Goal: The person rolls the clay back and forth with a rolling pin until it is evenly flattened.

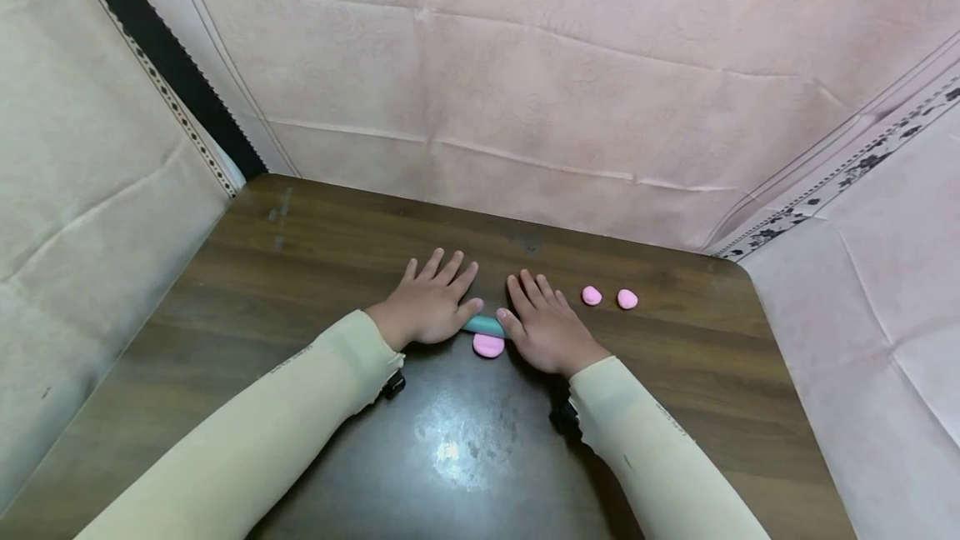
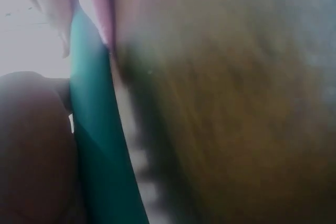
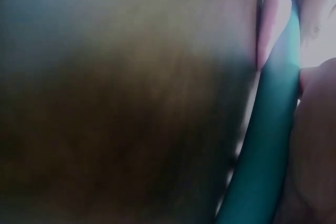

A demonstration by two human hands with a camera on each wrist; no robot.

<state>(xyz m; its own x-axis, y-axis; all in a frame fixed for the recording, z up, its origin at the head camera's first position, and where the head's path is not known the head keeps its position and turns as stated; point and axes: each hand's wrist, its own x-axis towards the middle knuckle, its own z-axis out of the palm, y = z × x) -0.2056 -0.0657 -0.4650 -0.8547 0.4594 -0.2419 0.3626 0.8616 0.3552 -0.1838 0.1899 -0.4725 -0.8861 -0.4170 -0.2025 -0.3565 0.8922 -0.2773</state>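
A smooth teal rolling pin (image 1: 485,325) lies crosswise under both palms, its ends hidden by the hands. My left hand (image 1: 431,304) rests on its left part with fingers straight and spread forward. On the right part my right hand (image 1: 549,327) lies flat, fingers also extended. Between the thumbs, a flattened piece of pink clay (image 1: 489,347) shows at the pin's near side. In the left wrist view the teal pin (image 2: 100,119) runs beside the palm, the pink clay (image 2: 97,6) against it. The right wrist view shows the pin (image 3: 268,124) touching the clay (image 3: 274,22) too.
Two small pink clay lumps (image 1: 592,296) sit on the brown wooden table (image 1: 322,232), to the right of my right hand. Pale patterned cloth (image 1: 525,90) hangs behind the table and along both sides. Light glares off the near tabletop.
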